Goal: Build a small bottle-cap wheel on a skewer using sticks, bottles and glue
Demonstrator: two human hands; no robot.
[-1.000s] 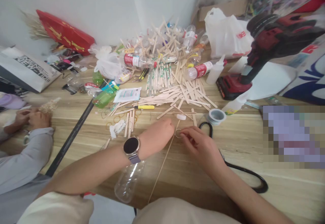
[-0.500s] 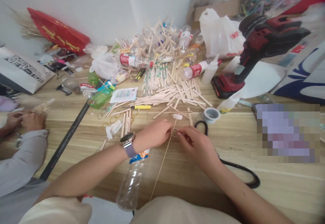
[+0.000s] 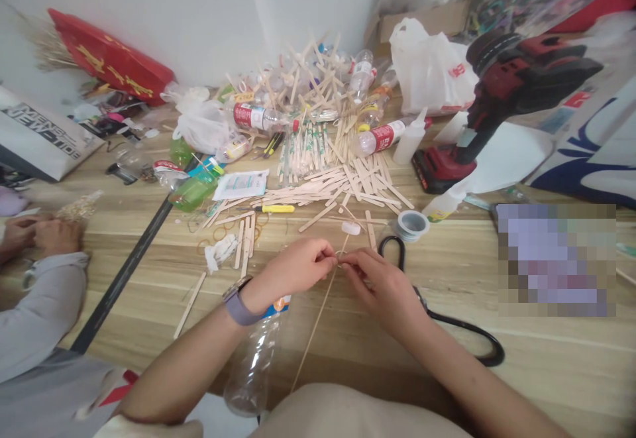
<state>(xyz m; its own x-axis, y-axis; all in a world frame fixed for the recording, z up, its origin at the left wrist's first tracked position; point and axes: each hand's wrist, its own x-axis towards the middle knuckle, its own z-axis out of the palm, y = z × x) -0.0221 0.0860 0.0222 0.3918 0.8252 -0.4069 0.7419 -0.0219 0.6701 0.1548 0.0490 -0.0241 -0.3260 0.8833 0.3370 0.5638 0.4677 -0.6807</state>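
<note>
My left hand (image 3: 305, 264), with a watch on its wrist, is closed in a pinch on a small rubber band (image 3: 340, 252). Facing it, my right hand (image 3: 385, 285) pinches the same band between thumb and forefinger. A thin wooden skewer (image 3: 318, 322) runs between the hands toward my body, passing by the band; whether the band loops around it I cannot tell. At the skewer's far end is a white bottle cap (image 3: 350, 227), close to some crossed sticks. Under my left forearm lies a clear plastic bottle (image 3: 253, 365), partly hidden.
Black-handled scissors (image 3: 462, 325) lie beside my right forearm. Beyond are a grey tape roll (image 3: 412, 224), a yellow-handled tool (image 3: 277, 209), piled wooden sticks (image 3: 322, 189) and several bottles. A red power drill (image 3: 497, 93) stands right. At left, another person's hands (image 3: 52, 236) work.
My fingertips have drawn closer together at the rubber band. My left wrist has turned and its forearm has shifted slightly left and down. The view has moved a little.
</note>
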